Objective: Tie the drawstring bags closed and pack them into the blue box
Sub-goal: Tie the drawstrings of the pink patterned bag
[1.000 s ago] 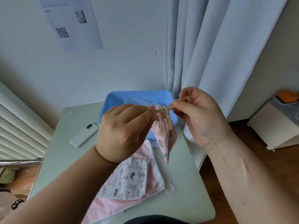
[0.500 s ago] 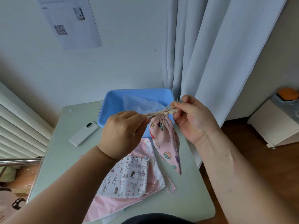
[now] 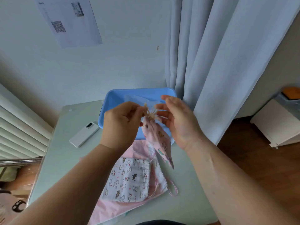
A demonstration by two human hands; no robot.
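progress, read left to right. at 10 o'clock on the pale green table (image 3: 53, 163) lies a white slab-shaped phone (image 3: 84, 134), which is no part of the task. the left hand (image 3: 121, 125) is raised over the table's middle. its thumb and forefinger pinch the beige drawstring cords (image 3: 150, 113) of a small pink printed cloth bag (image 3: 158, 140). the bag's neck is gathered tight and the cords bunch into what looks like a knot, judged not yet finished. the bag hangs free in the air, its tail slanting toward 5 o'clock, in front of the blue plastic box (image 3: 113, 101) at the table's 12 o'clock edge. the right hand (image 3: 177, 122), at 3 o'clock of the knot, has its fingers loosely extended and apart. a fan of strands reaches its thumb, but blur hides whether any is pinched. inside the box only a pale translucent sheet (image 3: 138, 99) shows, and no tied bag can be made out. at 6 o'clock a white cat-print cloth bag (image 3: 129, 179) lies flat on a larger plain pink cloth bag (image 3: 112, 210). both appear left to tie and pack.
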